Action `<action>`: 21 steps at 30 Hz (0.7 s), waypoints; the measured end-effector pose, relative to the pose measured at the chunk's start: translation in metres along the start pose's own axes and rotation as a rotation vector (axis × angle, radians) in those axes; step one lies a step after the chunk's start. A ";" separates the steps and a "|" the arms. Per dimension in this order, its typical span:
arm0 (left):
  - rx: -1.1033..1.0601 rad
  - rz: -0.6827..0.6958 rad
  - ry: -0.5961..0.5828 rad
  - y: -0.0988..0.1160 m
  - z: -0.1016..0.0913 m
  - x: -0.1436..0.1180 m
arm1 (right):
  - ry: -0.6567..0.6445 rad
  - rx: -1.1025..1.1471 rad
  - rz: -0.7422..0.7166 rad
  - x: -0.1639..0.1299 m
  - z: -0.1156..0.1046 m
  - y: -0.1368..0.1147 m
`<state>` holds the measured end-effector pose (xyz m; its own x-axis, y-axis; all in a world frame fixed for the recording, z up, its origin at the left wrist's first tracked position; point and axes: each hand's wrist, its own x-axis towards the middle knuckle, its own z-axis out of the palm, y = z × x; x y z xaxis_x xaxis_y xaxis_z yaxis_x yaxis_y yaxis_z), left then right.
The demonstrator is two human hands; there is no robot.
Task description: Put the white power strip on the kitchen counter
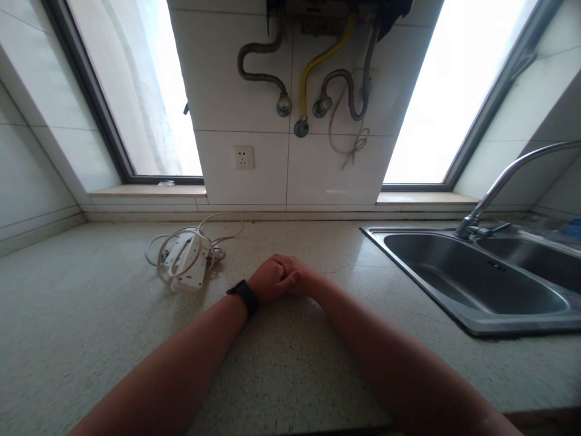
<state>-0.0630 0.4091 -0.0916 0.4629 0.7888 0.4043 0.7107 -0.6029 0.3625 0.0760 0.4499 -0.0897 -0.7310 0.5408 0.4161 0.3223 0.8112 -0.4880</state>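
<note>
My left hand (pixel 267 281), with a black watch (pixel 245 297) on its wrist, rests on the speckled countertop (pixel 290 369). Against it lies my right hand (pixel 296 272), and the two are clasped together with fingers closed. No object shows in either one; the space between the palms is hidden. Left of the hands sits a white power strip (pixel 193 263) with its cable coiled loosely over and around it. It lies apart from both hands.
A steel double sink (pixel 436 272) with a chrome faucet (pixel 499 181) is set into the counter at right. On the tiled back wall are a socket (pixel 244 157), a yellow gas hose (pixel 306 72) and grey hoses (pixel 261 77) under a heater. Windows flank them.
</note>
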 end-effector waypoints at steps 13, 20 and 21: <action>0.027 -0.003 -0.001 0.002 -0.002 0.001 | -0.004 0.006 0.018 -0.001 0.000 -0.001; 0.004 -0.012 0.002 0.003 -0.002 0.001 | 0.005 -0.003 0.018 -0.002 -0.001 -0.002; 0.001 -0.014 0.001 0.003 -0.002 0.001 | 0.003 -0.005 0.021 -0.002 -0.001 -0.002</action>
<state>-0.0616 0.4076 -0.0881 0.4523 0.7971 0.4000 0.7178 -0.5916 0.3672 0.0771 0.4478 -0.0890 -0.7223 0.5581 0.4084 0.3405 0.8010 -0.4925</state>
